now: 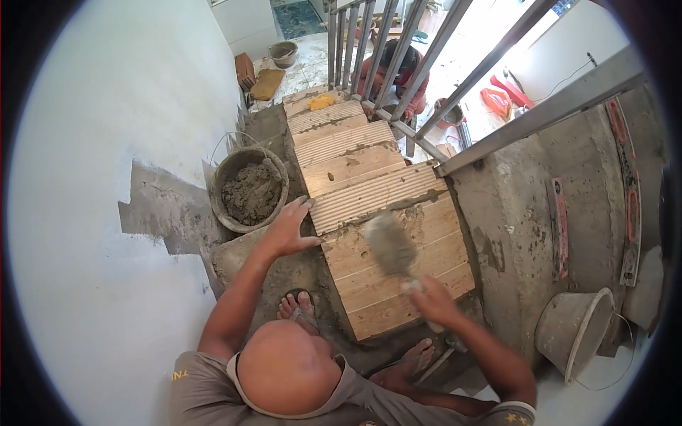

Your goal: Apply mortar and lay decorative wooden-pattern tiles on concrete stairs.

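Observation:
My left hand (290, 228), fingers spread, touches the left edge of the wood-look stair tiles (398, 270) beside a grooved strip (376, 201). My right hand (426, 298) grips the handle of a trowel (391, 245), its mortar-coated blade blurred over the near tiles. Left of the steps, a bucket (215, 186) holds wet grey mortar (252, 192), its wire handle raised. Grey mortar lines the tile joints, and a yellow cloth or sponge (321, 102) lies on a farther step.
A metal railing (497, 136) runs right of the steps; a co-worker (415, 92) crouches behind it. Two levels (559, 227) (629, 192) and a tilted bucket (572, 330) lie at right. A white wall (106, 284) bounds the left. My head, shoulders and sandalled feet show at bottom.

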`<state>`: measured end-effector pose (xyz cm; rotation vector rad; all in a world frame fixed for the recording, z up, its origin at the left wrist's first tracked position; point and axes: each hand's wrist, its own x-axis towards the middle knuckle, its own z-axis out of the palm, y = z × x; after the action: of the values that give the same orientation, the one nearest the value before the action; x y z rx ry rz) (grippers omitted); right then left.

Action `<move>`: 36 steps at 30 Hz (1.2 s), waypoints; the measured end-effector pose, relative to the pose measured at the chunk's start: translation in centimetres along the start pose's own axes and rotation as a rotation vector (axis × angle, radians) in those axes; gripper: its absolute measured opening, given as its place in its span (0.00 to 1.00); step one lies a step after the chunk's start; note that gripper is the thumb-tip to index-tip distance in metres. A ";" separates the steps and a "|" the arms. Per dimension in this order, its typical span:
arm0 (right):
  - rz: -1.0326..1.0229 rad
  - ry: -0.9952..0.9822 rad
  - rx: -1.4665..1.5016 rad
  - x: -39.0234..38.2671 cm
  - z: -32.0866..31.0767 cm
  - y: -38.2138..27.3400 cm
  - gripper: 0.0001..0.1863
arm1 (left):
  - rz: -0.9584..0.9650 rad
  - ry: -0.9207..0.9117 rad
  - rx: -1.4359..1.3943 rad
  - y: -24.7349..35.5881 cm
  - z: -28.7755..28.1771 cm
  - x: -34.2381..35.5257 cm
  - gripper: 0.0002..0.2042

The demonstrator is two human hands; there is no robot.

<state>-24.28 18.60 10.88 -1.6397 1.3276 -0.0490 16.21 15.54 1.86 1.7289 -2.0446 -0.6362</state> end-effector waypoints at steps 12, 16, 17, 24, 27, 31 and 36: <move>0.097 -0.356 0.502 5.8 11.1 -2.0 0.18 | -0.081 -0.165 -0.298 -0.7 1.0 7.0 0.24; 0.135 -0.243 0.486 6.9 10.0 0.1 0.19 | -0.101 -0.188 -0.343 0.1 2.7 9.1 0.26; 0.138 -0.236 0.488 7.0 9.4 0.4 0.19 | -0.095 -0.192 -0.344 0.3 2.7 9.3 0.26; 0.264 -0.001 0.775 6.6 6.8 2.0 0.18 | -0.132 -0.185 -0.326 1.3 2.6 9.6 0.25; 0.227 -0.141 0.661 6.1 8.4 0.4 0.19 | -0.150 -0.218 -0.321 0.8 2.2 9.6 0.23; 0.186 -0.168 0.594 6.8 8.4 0.3 0.20 | -0.186 -0.206 -0.379 1.0 2.6 9.7 0.23; 0.294 0.103 0.860 7.4 3.5 2.8 0.21 | -0.187 -0.153 -0.418 1.1 3.1 9.2 0.24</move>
<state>-21.36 15.47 3.37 -0.7196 1.3440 -0.4655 12.02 6.87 -0.07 1.6669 -1.6932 -1.1933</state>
